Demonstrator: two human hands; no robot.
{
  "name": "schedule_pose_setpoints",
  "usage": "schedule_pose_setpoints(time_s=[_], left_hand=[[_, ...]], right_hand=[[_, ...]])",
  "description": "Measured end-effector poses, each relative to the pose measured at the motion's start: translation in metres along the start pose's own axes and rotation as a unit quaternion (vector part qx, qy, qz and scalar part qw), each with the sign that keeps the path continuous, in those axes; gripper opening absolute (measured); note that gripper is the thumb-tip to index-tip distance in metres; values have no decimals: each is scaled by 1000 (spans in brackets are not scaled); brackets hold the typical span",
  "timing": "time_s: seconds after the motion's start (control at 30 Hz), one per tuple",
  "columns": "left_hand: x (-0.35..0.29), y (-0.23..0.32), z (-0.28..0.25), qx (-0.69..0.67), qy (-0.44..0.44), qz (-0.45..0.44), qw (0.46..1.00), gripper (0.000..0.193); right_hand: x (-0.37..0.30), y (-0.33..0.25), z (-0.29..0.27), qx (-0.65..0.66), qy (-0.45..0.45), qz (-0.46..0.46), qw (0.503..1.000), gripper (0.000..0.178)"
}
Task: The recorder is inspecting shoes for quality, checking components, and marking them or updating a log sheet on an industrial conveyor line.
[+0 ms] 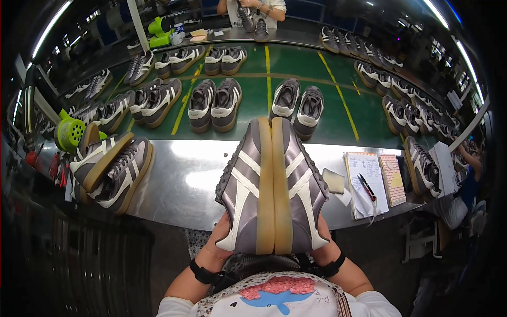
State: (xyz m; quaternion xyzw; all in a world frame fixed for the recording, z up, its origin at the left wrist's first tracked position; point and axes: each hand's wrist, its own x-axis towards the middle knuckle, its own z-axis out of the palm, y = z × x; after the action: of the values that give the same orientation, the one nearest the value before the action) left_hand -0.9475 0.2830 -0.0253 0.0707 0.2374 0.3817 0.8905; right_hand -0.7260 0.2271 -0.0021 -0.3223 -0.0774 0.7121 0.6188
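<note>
Two grey sneakers with white stripes and tan gum soles are held up in front of me, sole against sole, toes pointing away. My left hand (pixel 221 236) grips the left sneaker (pixel 244 182) by its heel end. On the other side, my right hand (pixel 323 232) has hold of the right sneaker (pixel 300 185) in the same way. Most of the fingers are hidden behind the shoes. Below the pair lies a metal worktable (pixel 179 185). Just beyond it, another pair of sneakers (pixel 297 108) stands on a green surface.
Stacked sneakers (pixel 124 174) lie at the table's left end. To the right are an open notebook (pixel 364 203) with a pen (pixel 367 186), a patterned notebook (pixel 392 179) and a sponge-like pad (pixel 333 180). Rows of shoes cover the green conveyor (pixel 253 79). A co-worker (pixel 272 10) handles shoes opposite.
</note>
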Motion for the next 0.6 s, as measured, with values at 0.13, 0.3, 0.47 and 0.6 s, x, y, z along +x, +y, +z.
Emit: schedule_pose_setpoints(time_s=[0.13, 0.3, 0.47, 0.6], left_hand=[[-5, 4, 2, -51, -34, -26, 998, 44], [-8, 6, 0, 29, -4, -1, 1000, 43], [-13, 20, 4, -28, 12, 0, 1000, 49], [-26, 45, 24, 348, -4, 233, 908, 86]], right_hand=[[1, 4, -1, -11, -20, -2, 1000, 45], [5, 12, -6, 13, -14, 28, 999, 44], [0, 8, 2, -91, -10, -26, 995, 56], [-10, -10, 29, -312, -3, -219, 925, 77]])
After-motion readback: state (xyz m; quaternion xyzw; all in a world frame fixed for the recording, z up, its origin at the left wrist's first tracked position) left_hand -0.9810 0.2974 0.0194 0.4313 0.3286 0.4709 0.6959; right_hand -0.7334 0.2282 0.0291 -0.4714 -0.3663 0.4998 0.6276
